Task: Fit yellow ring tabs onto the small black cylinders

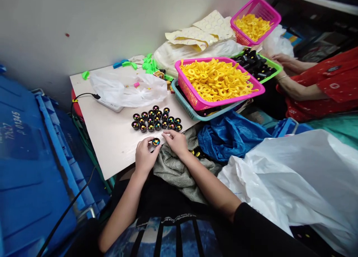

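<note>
- Pinching a small black round piece [156,142] at its left edge, the person's left hand [144,156] holds it in a closed grip just above the worktop [112,152].
- Curled just beside that piece, the right hand [175,142] has fingers close to its right side; whether they touch it is hard to make out, so that grip cannot be told.
- Coloured specks fill the piece's top, too small to identify; the fingers hide part of its rim.
- Just beyond the hands, a tight cluster of matching black pieces [156,120] stands on the pale, smooth worktop.
- A grey knitted cloth [173,167] lies bunched under the right forearm, against the worktop's edge.
- Yellow plastic rings heap a pink mesh basket [195,95], which sits on a teal tray [183,100].
- Further back, a second pink basket [256,20] holds more rings, beside cream sheets punched with circles [204,29].
- A co-worker's hands [282,59] and red sleeve [316,85] are by a green tray of black pieces [258,67], partly hidden behind the nearer basket.
- Crumpled white plastic bags [127,89] and a blue bag [229,136] surround the worktop, with a blue crate [33,156] at left, cut off by the frame.
</note>
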Motion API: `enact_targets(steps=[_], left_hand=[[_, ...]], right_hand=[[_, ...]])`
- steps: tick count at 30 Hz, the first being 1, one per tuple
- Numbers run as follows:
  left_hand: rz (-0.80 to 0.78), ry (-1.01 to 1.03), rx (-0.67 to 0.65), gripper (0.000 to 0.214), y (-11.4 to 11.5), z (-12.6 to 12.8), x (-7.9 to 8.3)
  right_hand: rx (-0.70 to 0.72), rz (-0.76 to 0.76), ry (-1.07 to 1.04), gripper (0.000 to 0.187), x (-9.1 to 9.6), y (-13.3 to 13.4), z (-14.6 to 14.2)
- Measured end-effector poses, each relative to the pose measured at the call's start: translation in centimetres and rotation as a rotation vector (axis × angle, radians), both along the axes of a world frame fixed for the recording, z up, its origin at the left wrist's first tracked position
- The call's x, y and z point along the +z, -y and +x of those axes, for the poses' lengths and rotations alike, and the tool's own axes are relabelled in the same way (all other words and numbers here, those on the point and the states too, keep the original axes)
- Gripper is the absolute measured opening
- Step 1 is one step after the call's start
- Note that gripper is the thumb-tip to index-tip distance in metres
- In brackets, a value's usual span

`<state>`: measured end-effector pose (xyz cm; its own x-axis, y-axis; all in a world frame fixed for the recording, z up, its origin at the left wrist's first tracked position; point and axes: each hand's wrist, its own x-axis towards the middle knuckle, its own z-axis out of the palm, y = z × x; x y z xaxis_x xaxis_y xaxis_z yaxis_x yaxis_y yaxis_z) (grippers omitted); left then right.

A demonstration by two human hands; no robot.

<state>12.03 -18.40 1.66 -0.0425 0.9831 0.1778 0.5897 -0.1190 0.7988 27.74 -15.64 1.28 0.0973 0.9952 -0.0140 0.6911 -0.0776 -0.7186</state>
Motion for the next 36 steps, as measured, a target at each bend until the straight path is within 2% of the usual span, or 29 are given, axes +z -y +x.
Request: enact_targets(steps=[3,6,8,11,13,15,17,19,21,23,25,27,32,36], left_hand=[[0.048,-0.021,-0.011,0.029,0.1,0.1,0.1],[0.082,-0.035,-0.007,0.030,0.2,0.3,0.4],[0.098,-0.035,-0.014,0.030,0.2,0.4,0.5],[0.091,-0.002,-0.010,0.031,0.3,0.3,0.6],[0.063,0.036,-0.001,0.032,0.3,0.4,0.6],[0.025,0.075,-0.007,0.034,0.3,0.5,0.5],[-0.013,0.120,-0.040,0.035,0.2,0.8,0.5],[-0.043,0.166,-0.091,0.036,0.2,1.2,0.6],[-0.055,0.183,-0.144,0.036,0.3,1.5,0.7],[-0.048,0.172,-0.183,0.035,0.3,1.7,0.9],[-0.041,0.161,-0.198,0.035,0.4,1.6,1.0],[-0.039,0.159,-0.192,0.035,0.5,1.4,1.0],[-0.064,0.188,-0.175,0.037,0.6,1.0,1.1],[-0.072,0.197,-0.185,0.037,0.7,1.2,1.2]], right_hand=[[0.131,0.101,-0.260,0.031,0.8,1.0,0.0],[0.263,0.150,-0.291,0.032,1.4,2.0,0.0],[0.266,0.170,-0.279,0.036,1.9,2.5,0.2],[0.155,0.197,-0.296,0.032,3.4,3.0,1.5],[0.053,0.279,-0.263,0.029,5.5,2.4,3.5],[-0.061,0.397,-0.138,0.031,8.0,0.8,6.3],[-0.161,0.448,0.070,0.032,10.6,-2.0,9.7],[-0.198,0.344,0.305,0.029,12.6,-5.6,12.9],[-0.137,0.115,0.475,0.028,13.8,-9.2,15.0],[-0.033,-0.063,0.541,0.025,14.1,-12.2,15.6],[0.025,-0.138,0.554,0.021,14.0,-14.0,15.2],[0.028,-0.149,0.560,0.018,13.8,-14.7,14.3],[0.003,-0.098,0.551,0.022,13.4,-14.2,13.9],[0.070,-0.110,0.492,0.009,13.1,-14.1,14.2]])
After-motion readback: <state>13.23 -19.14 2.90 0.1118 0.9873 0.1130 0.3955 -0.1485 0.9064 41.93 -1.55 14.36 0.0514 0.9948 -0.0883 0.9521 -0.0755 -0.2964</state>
